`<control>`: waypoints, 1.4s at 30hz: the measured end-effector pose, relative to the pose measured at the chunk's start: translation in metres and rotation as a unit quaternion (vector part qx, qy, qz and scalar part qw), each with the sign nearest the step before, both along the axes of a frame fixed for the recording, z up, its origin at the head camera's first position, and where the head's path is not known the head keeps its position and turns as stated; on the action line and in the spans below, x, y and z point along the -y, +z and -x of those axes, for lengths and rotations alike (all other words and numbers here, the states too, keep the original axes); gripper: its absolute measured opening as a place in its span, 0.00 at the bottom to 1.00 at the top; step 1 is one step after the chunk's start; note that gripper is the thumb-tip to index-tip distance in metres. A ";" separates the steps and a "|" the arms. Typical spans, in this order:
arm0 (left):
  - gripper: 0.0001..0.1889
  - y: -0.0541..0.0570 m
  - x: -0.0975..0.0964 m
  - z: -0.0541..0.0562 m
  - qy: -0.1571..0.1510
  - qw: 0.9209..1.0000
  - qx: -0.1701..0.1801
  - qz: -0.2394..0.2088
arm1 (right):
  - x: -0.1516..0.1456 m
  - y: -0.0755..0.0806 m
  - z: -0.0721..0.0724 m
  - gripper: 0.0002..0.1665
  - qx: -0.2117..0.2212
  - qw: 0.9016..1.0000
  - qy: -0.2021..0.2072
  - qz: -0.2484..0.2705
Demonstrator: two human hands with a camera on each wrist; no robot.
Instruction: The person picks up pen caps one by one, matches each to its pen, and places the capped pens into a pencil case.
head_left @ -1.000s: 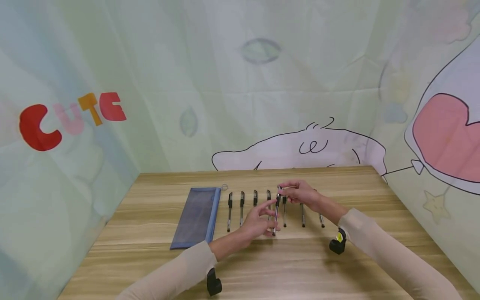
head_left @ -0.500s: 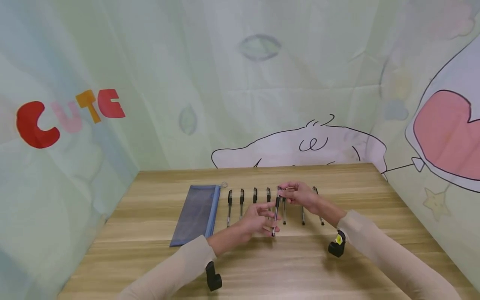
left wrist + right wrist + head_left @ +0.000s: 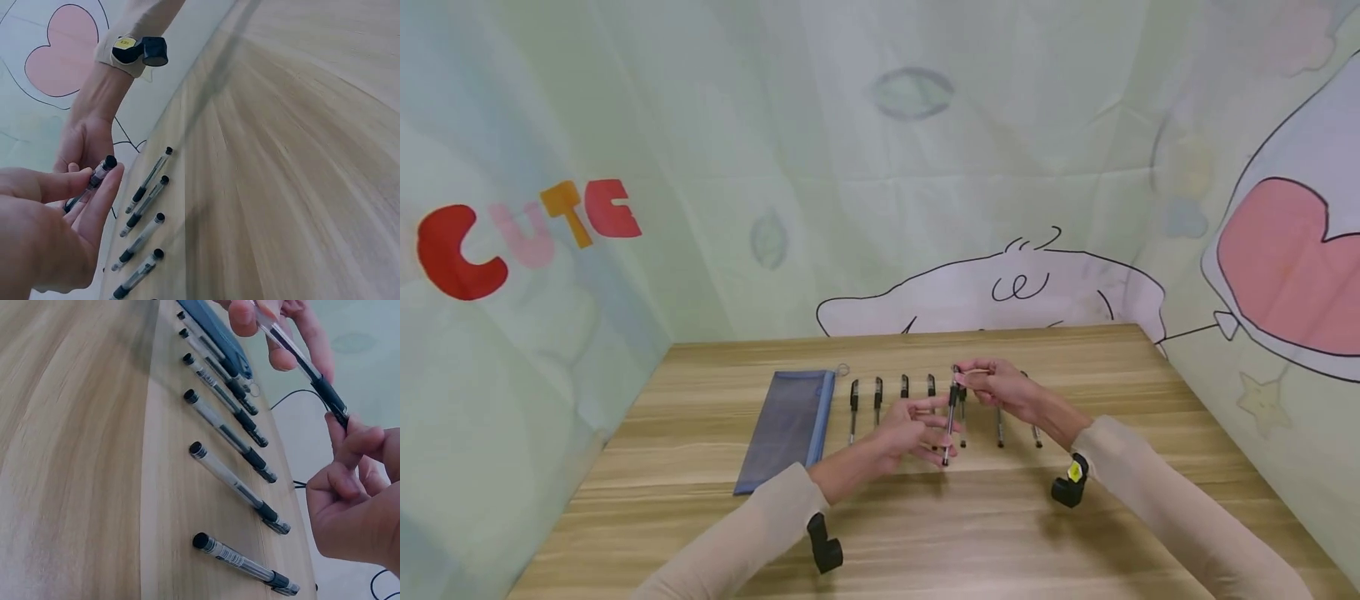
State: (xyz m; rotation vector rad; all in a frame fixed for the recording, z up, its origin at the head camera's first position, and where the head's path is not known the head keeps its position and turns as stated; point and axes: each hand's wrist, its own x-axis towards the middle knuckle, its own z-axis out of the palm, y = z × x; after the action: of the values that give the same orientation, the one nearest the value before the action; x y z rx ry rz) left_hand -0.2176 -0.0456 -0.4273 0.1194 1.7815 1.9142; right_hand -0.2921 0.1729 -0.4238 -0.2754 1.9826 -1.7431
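Both hands hold one clear-barrelled gel pen (image 3: 951, 414) above the wooden table, its black cap up and away from the body. My left hand (image 3: 901, 432) pinches it near the bottom end between thumb and fingers, the other fingers spread. At the cap end, my right hand (image 3: 997, 387) grips it with thumb and fingertips. The right wrist view shows the black rubber grip (image 3: 328, 394) of this pen between the two hands. Behind and below the hands, several matching capped pens (image 3: 228, 478) lie side by side in a row; the hands partly cover some of them.
Left of the row lies a flat blue mesh zip pouch (image 3: 786, 429) with a small ring (image 3: 843, 369) at its top corner. A printed cloth wall (image 3: 737, 167) rises behind the table (image 3: 970, 533) and along its sides.
The head view has shifted slightly. Both hands keep their hold on the same pen, with only a slight movement.
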 end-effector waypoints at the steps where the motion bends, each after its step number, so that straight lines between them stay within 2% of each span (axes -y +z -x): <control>1: 0.36 0.000 0.001 0.001 0.001 1.000 0.000 0.003 | 0.002 0.000 0.000 0.29 -0.004 1.000 -0.003 -0.007; 5: 0.37 -0.002 0.005 0.002 0.009 1.000 -0.003 0.011 | 0.009 0.000 0.001 0.29 -0.019 0.999 -0.008 -0.039; 9: 0.37 -0.003 0.005 0.003 0.024 1.000 -0.019 0.007 | 0.013 0.003 0.003 0.31 -0.032 0.998 -0.011 -0.045; 18: 0.39 -0.003 -0.005 -0.006 0.038 0.996 -0.072 0.022 | 0.012 0.002 0.003 0.30 -0.074 0.996 -0.027 -0.051; 23: 0.40 -0.003 -0.004 -0.007 0.045 0.996 -0.076 0.029 | 0.010 0.000 0.002 0.30 -0.079 0.995 -0.019 -0.051; 30: 0.40 -0.007 -0.002 -0.007 0.051 0.995 -0.076 0.039 | 0.002 -0.003 0.002 0.32 -0.099 0.991 -0.010 -0.094; 42: 0.41 -0.008 0.001 -0.006 0.057 0.996 -0.065 0.032 | -0.042 -0.001 -0.014 0.31 -0.090 0.990 -0.019 -0.104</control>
State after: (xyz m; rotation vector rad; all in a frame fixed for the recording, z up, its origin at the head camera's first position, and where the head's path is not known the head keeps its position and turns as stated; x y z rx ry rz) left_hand -0.2116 -0.0464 -0.4352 0.1238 1.9713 1.9658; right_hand -0.2783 0.2150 -0.4253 -0.3354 2.2912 -1.5649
